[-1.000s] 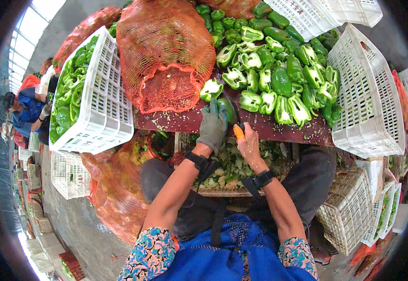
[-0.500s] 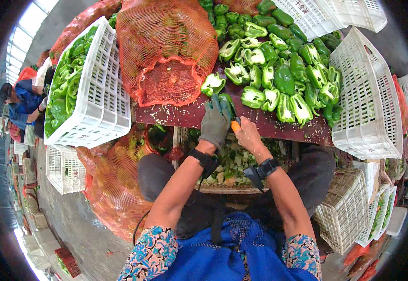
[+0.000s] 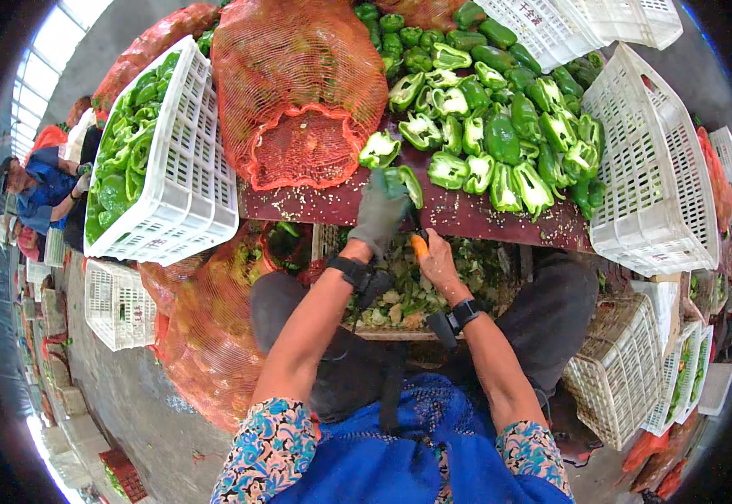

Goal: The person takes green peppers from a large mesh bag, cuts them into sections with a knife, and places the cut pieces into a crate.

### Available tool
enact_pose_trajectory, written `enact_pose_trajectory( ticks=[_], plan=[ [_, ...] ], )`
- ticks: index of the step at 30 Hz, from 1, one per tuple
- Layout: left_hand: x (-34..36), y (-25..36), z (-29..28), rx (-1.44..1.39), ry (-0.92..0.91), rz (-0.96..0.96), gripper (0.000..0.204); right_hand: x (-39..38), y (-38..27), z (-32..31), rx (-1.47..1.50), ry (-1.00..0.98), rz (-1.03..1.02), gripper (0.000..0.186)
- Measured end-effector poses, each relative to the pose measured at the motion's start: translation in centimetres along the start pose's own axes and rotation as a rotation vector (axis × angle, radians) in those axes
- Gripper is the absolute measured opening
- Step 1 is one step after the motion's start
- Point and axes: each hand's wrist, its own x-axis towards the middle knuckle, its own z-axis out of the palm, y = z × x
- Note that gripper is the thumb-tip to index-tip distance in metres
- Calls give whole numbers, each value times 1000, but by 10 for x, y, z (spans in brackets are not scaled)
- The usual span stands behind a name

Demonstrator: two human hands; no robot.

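Observation:
My left hand point(image 3: 380, 214), in a grey-green glove, is closed on a green bell pepper point(image 3: 411, 186) over the front edge of the dark red board. A pale cut edge shows on the pepper's right side; the glove hides the rest. Just below and to the right, my bare right hand point(image 3: 440, 262) grips a knife point(image 3: 419, 245) by its orange handle, the dark blade pointing up toward the pepper. Beyond my hands, halved green peppers point(image 3: 467, 134) lie with pale insides showing, and whole ones point(image 3: 492, 34) are heaped behind them.
An orange mesh sack point(image 3: 299, 76) lies on the board point(image 3: 324, 202). White crates stand left point(image 3: 185, 160), full of cut peppers, and right point(image 3: 656, 168). Pale and green scraps point(image 3: 400, 302) fill a container between my knees. Another sack point(image 3: 206, 336) sits by my left leg. A person point(image 3: 42, 189) works at far left.
My right hand and the knife have drawn back toward me, away from the pepper. The pepper has turned in my left hand, so a pale cut edge now shows.

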Motion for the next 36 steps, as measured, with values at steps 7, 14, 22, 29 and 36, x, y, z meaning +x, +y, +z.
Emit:
enact_pose_trajectory(
  ticks=[7, 14, 22, 29, 36],
  plan=[
    [1, -22, -15, -821, -100, -203, 24, 3, -3, -5, 190, -107, 154, 48],
    [-7, -41, -15, -1476, -204, -287, 24, 4, -7, -8, 223, -89, 147, 45],
    [-10, -55, -32, -1046, -88, -107, 25, -13, -35, -26, -219, 71, -101, 20],
    [1, -34, -13, -411, -15, -85, 49, 38, -46, -32, -312, 507, -298, 28],
    [6, -37, 15, -509, -32, 7, 61, 66, -41, -7, 13, 444, -142, 26]
  ],
)
